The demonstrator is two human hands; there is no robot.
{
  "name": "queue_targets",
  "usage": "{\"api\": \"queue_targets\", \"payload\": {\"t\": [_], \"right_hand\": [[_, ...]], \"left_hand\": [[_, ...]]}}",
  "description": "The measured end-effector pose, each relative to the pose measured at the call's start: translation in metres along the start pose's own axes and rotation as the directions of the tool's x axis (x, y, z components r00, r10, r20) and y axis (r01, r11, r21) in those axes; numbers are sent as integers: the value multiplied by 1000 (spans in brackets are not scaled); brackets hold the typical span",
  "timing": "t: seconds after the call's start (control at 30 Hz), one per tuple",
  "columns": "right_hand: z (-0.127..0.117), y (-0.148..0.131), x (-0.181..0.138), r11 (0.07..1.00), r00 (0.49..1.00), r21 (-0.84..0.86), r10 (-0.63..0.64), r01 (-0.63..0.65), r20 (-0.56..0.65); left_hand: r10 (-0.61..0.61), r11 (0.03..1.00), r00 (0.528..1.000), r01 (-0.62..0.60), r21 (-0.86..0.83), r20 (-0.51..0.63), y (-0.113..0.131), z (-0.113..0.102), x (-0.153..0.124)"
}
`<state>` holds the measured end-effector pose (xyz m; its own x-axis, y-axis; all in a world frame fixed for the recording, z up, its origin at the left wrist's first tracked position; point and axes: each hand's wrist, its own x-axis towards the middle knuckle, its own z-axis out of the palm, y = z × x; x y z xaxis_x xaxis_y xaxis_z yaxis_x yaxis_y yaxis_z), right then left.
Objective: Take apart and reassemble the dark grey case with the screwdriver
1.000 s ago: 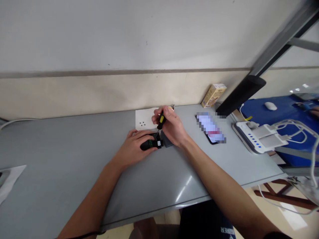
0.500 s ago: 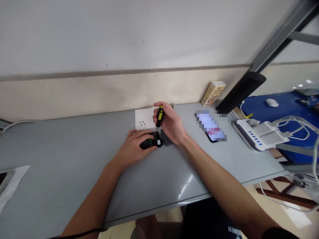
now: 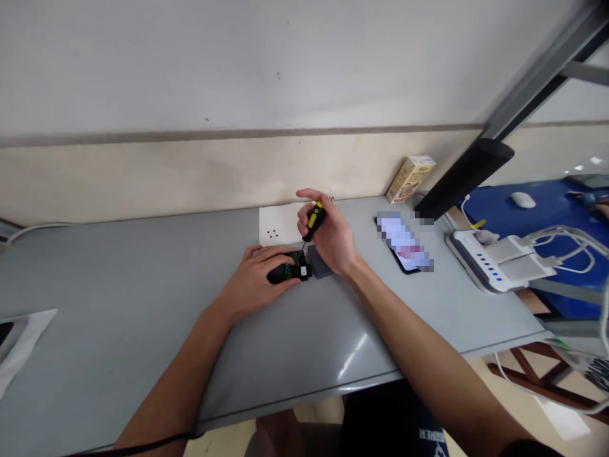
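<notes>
From the head camera, two bare hands work on one grey desk. The person's left hand has its grip closed around one small black device, thumb on the near side and fingers over the far side. The device lies on the desk near the wall, with some green circuitry and one small white label showing. The right hand has its grip clamped on one black-and-yellow screwdriver, held at a tilt, index finger extended off the handle; the shaft reaches down to the device, though the exact contact is too small to make out. One dark grey box sits just right of the device. Behind is one white paper sheet bearing at least four tiny dark pieces, too small to identify. Farther right are one phone, one upright carton and one white power strip.
</notes>
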<state>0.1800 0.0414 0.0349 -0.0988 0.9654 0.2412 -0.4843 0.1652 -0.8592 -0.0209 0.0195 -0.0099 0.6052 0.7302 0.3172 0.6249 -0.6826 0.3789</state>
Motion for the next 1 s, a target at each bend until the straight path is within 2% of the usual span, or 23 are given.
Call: {"api": "queue_targets", "payload": {"t": [0.17, 0.33, 0.5, 0.8, 1.0], "right_hand": [[-3, 4, -2, 999, 1000, 37, -17, 18, -16], [-3, 11, 0, 998, 997, 1, -62, 62, -37], [0, 4, 0, 992, 999, 123, 35, -34, -3], [-1, 8, 0, 1000, 997, 17, -9, 11, -78], [-2, 3, 1, 990, 998, 130, 54, -51, -16]], "left_hand": [[5, 1000, 1000, -5, -7, 6, -1, 0, 0], [11, 1000, 1000, -11, -2, 0, -1, 1, 0], [1, 1000, 1000, -1, 0, -6, -1, 3, 0], [6, 1000, 1000, -6, -11, -10, -2, 3, -1], [4, 1000, 1000, -4, -4, -20, -2, 3, -1]]}}
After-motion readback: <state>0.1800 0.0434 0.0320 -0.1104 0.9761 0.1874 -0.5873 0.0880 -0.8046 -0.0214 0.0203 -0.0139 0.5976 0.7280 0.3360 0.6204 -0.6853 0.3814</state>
